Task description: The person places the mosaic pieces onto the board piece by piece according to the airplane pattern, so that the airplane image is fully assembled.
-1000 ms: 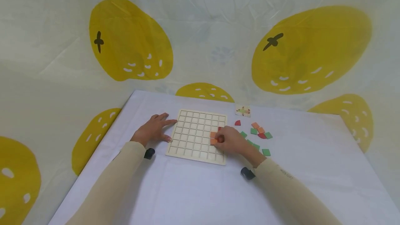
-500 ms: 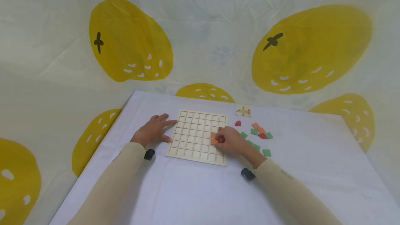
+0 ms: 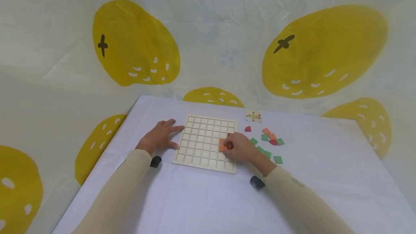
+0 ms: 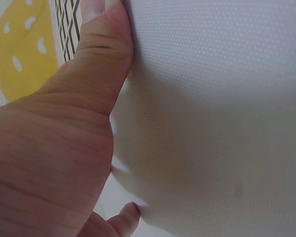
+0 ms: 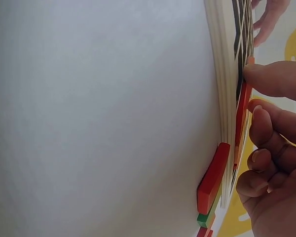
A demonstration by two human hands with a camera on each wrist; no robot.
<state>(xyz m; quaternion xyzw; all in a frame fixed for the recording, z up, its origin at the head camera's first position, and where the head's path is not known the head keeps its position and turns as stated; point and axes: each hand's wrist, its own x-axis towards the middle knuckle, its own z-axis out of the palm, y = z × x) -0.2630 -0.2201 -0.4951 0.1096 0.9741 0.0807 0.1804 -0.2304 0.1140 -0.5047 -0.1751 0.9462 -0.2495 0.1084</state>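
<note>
In the head view a square wooden grid board (image 3: 201, 143) lies on the table. My left hand (image 3: 160, 135) has its fingers spread, the index fingertip and thumb at the board's left edge; the left wrist view shows its thumb (image 4: 101, 54) straight. At the board's right side my right hand (image 3: 243, 147) pinches a red wooden piece (image 5: 241, 111) between thumb and index finger, the other fingers curled. The piece lies close over the grid, its full shape hidden. Just left of these fingertips are two orange squares (image 3: 222, 148) on the board, and a red piece (image 3: 229, 134) shows behind them.
Right of the board lie several green squares (image 3: 277, 159), orange squares (image 3: 266, 131) and red quarter-circle pieces (image 3: 248, 129). A small pattern card (image 3: 253, 116) lies at the table's back edge. Behind hangs a pale curtain (image 3: 221, 39) with yellow fruit prints.
</note>
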